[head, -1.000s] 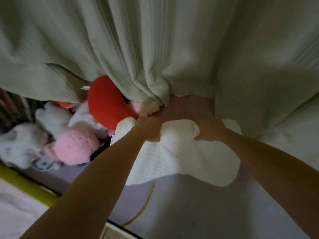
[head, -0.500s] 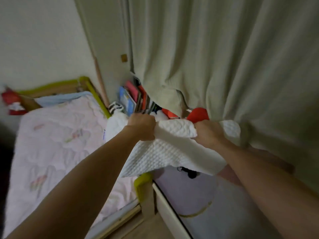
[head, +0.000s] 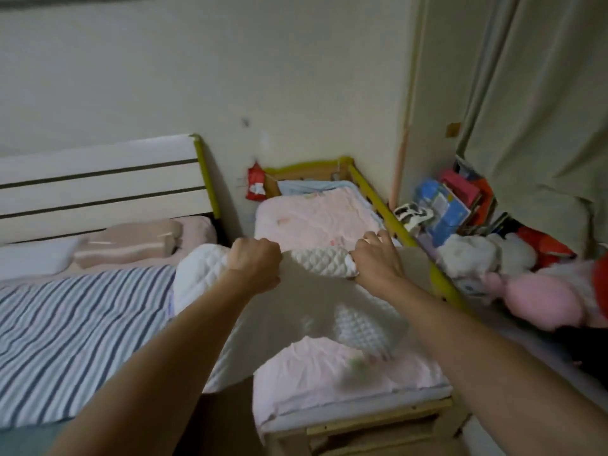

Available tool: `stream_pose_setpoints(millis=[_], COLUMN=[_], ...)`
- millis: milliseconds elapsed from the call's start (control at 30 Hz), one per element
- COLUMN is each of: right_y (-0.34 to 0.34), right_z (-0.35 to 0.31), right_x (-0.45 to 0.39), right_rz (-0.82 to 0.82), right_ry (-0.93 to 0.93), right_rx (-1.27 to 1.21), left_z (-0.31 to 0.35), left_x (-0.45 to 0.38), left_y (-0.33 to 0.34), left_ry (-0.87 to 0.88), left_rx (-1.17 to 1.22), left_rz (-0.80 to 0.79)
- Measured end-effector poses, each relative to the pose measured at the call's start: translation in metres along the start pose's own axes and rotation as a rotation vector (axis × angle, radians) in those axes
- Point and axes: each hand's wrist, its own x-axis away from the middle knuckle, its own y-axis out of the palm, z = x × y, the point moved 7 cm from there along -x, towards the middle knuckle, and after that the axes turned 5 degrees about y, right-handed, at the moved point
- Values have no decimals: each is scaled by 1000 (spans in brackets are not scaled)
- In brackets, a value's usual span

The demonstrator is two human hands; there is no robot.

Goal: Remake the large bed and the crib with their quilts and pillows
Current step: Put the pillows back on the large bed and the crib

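My left hand [head: 255, 263] is a closed fist around the top edge of the white quilted pillow [head: 316, 292], and my right hand [head: 378, 261] grips the same edge a little way along, fingers curled over the bunched fabric. Between my two fists the edge stretches taut; the rest of the pillow hangs below them, blurred, with one rounded end bulging out left of my left fist. I hold it raised over the crib [head: 404, 232], above the pink quilt [head: 316, 217] that covers the crib mattress, and its lower corner hangs over the near end of that quilt; whether it touches I cannot tell.

Far left I see the large bed [head: 98, 179] with its pale slatted headboard, a blue-and-white striped sheet [head: 75, 330] spread on it, and a pink pillow [head: 131, 240] lying near the headboard. A dark gap separates this bed from the crib. The crib's rail is wood edged in yellow-green, and a red packet [head: 256, 185] hangs at its head corner against the cream wall [head: 230, 77]. Right of the crib stand books [head: 450, 205], then a heap of white and pink soft toys [head: 513, 274] on the floor, under a pale green curtain [head: 543, 103].
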Motion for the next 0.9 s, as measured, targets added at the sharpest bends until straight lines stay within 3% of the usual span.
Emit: stream_pose_setpoints(millis=[233, 367, 667, 900], right_y=[17, 47, 95, 123], right_z=[-177, -218, -262, -232], right_x=[-107, -162, -339, -444], right_rz=[-44, -94, -151, -162], right_ry=[-128, -136, -99, 80], right_rx=[-73, -82, -98, -116], left_z=[-179, -229, -341, -385], left_x=[16, -15, -178, -335], left_y=[59, 89, 123, 144], left_ry=[-218, -225, -156, -23], left_rx=[-28, -53, -80, -66], left_rz=[-87, -111, -133, -120])
